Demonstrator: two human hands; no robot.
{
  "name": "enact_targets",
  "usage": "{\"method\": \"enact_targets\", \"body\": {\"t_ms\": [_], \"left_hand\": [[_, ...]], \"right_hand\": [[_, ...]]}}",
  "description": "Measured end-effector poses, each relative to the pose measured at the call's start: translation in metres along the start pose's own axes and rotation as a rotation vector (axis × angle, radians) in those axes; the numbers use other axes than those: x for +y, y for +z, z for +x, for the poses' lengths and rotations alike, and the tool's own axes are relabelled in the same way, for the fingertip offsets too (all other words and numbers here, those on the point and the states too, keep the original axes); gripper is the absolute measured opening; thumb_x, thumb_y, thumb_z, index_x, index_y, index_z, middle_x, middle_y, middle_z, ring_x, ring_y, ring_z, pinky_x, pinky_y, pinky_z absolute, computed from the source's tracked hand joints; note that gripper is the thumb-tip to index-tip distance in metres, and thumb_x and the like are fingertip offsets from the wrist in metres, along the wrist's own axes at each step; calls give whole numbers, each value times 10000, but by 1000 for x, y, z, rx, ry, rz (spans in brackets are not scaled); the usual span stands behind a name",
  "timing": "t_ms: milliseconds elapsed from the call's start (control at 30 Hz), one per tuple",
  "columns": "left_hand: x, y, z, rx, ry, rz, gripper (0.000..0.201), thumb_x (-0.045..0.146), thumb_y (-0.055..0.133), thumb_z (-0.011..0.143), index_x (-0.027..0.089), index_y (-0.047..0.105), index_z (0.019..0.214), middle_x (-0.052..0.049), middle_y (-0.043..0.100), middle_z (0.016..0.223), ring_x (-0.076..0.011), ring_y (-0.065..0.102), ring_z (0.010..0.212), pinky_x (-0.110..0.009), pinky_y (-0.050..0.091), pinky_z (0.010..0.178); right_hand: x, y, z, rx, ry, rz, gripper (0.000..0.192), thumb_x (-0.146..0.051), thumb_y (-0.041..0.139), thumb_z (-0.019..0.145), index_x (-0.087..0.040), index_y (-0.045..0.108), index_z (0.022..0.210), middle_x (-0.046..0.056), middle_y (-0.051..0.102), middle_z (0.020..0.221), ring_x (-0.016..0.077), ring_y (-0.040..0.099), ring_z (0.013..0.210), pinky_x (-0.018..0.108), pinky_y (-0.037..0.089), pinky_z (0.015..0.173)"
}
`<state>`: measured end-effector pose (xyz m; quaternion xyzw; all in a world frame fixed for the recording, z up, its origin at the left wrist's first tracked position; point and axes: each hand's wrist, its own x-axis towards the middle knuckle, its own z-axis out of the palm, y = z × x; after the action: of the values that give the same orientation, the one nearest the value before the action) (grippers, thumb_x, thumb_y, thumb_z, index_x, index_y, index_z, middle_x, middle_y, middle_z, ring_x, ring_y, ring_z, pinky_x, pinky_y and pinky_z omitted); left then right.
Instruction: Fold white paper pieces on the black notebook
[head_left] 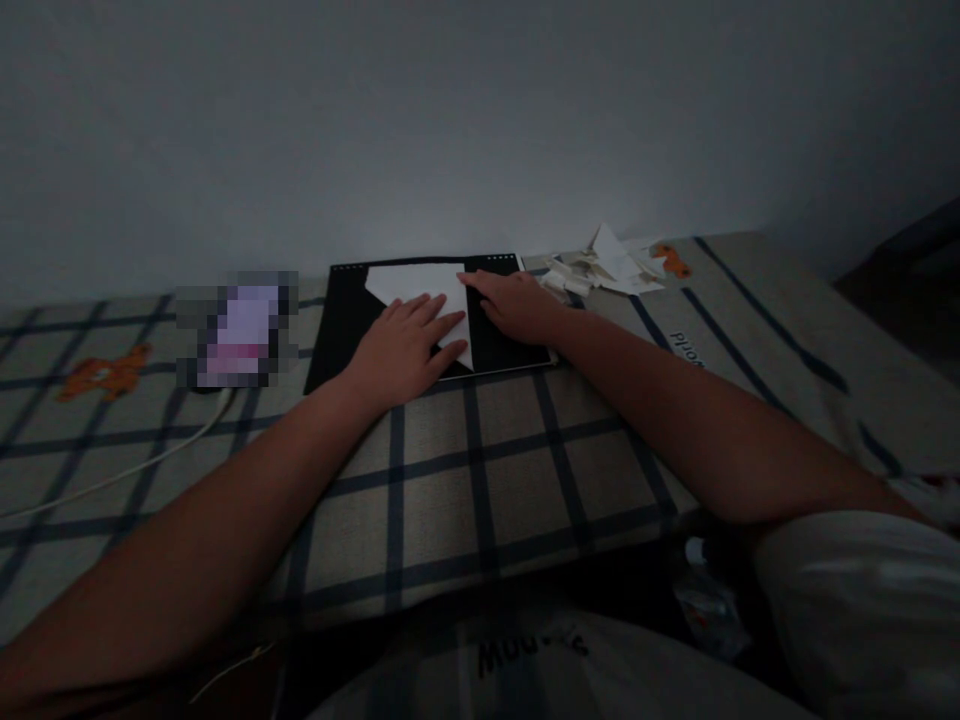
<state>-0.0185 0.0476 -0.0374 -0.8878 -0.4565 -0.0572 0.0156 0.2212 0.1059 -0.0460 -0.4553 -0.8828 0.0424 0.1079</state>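
A white folded paper [409, 281] lies on a black board [341, 320] set on a checked cloth near the wall. My left hand [405, 347] rests flat on the paper's lower part, fingers together and pointing up and right. My right hand [517, 303] presses flat on the paper's right edge, fingers pointing left. Neither hand grips anything. The paper shows a pointed corner at its lower right, between the two hands.
A pile of white paper scraps [604, 265] lies right of the board. A blurred-out device [236, 330] with a white cable [135, 462] sits to the left. The checked cloth [487, 470] covers the surface; a wall stands close behind.
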Motion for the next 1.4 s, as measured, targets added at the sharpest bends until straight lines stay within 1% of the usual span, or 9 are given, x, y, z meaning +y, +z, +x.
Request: {"method": "enact_targets", "body": {"t_ms": [100,300,467,600,700,800,900,1067,1400], "left_hand": [[1,0,0,3,3,-4,675,546,388,1169,182,617,1689,-191,513,1808,-431,477,1676,-665,346,1390],[2,-1,1,-17,-10,-9,676,543,392,1172,174,608,1696,-192,489,1824,-435,460,1688,-657,320,1404],[2,-1,1,-25,-19,-20,681,560,400,1169,191,597,1706,-181,483,1831,-430,449,1695,-669,304,1411],[2,0,0,-20,-12,-20,683,567,392,1170,193,597,1704,-182,485,1829,-433,452,1692,-680,309,1407],[1,1,1,-10,-10,-30,672,564,414,1168,186,614,1686,-187,491,1824,-441,454,1689,-699,313,1400],[1,2,1,-3,-18,-32,653,562,436,1164,202,626,1675,-170,500,1821,-430,464,1683,-690,317,1401],[2,1,1,-11,-21,-22,650,544,448,1165,188,619,1681,-185,492,1824,-431,457,1689,-680,315,1405],[3,2,0,-7,-21,-29,636,530,466,1168,187,604,1686,-194,474,1833,-430,440,1702,-704,300,1404],[-3,9,-2,20,0,-38,630,542,439,1178,196,605,1678,-193,470,1835,-421,421,1707,-695,285,1400]], "right_hand": [[1,2,0,19,-25,-2,618,-171,371,1090,-167,538,1685,142,633,1719,309,642,1511,510,494,1240],[-1,2,-3,35,-7,20,544,-157,377,1091,-161,639,1567,139,613,1745,292,616,1546,472,489,1240],[-2,-1,-2,1,4,-12,555,-188,365,1102,-174,625,1591,113,602,1756,297,624,1546,493,491,1252],[-2,-2,-2,3,8,-25,546,-190,382,1096,-225,646,1573,82,650,1708,294,666,1488,482,502,1238],[-2,-2,-2,7,13,-15,538,-194,386,1105,-209,660,1567,108,656,1702,313,685,1461,486,504,1235],[-3,-3,-3,9,-8,-3,573,-165,374,1099,-167,635,1609,149,606,1748,323,639,1534,523,496,1251],[-3,-3,-4,17,-41,1,630,-123,385,1073,-199,616,1654,144,514,1823,320,560,1624,573,496,1252],[-2,-3,-4,6,-69,-16,616,-132,398,1078,-260,686,1607,103,599,1764,325,536,1646,614,485,1259],[-3,-2,-2,-23,-70,-35,636,-130,378,1075,-229,662,1635,131,555,1794,352,505,1670,640,476,1255]]}}
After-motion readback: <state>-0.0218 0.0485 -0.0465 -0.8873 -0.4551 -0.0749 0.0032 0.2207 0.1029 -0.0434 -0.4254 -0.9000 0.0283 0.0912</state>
